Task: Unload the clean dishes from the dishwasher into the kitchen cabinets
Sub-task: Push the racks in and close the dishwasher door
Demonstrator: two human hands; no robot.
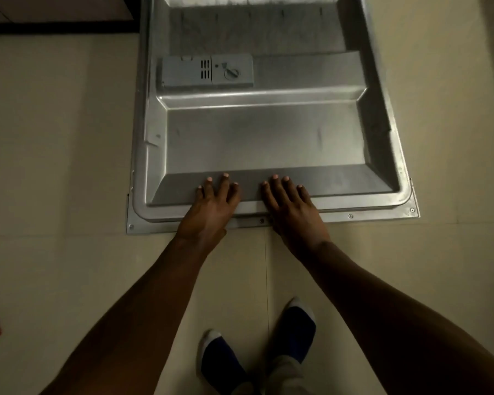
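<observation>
Two bare hands lay flat on the near edge of the dishwasher door (263,138), which was folded down level with its steel inner face up. The left hand (211,208) rested palm-down with its fingers (225,185) spread and reaching onto the sloped lip of the door's inner panel; it gripped nothing, the fingers simply apart and pressed on the metal. Just beside it, toward the door's middle, the right hand (290,208) lay the same way, fingers spread, palm over the door's flat rim, also closed on nothing. The two hands were near each other but did not touch, and a small screw (261,221) in the rim showed between the wrists.

Beyond the fingertips the recessed panel ran away from the person, and farther still, off past the left hand's side, sat the grey detergent dispenser (207,71) with its slotted vent and round dial. No dishes showed on the door; the racks lay out of view past the top of the frame. Below the wrists, the pale tiled floor (54,195) spread out on both sides, and two feet in dark blue and white socks (297,329) stood on it behind the hands.
</observation>
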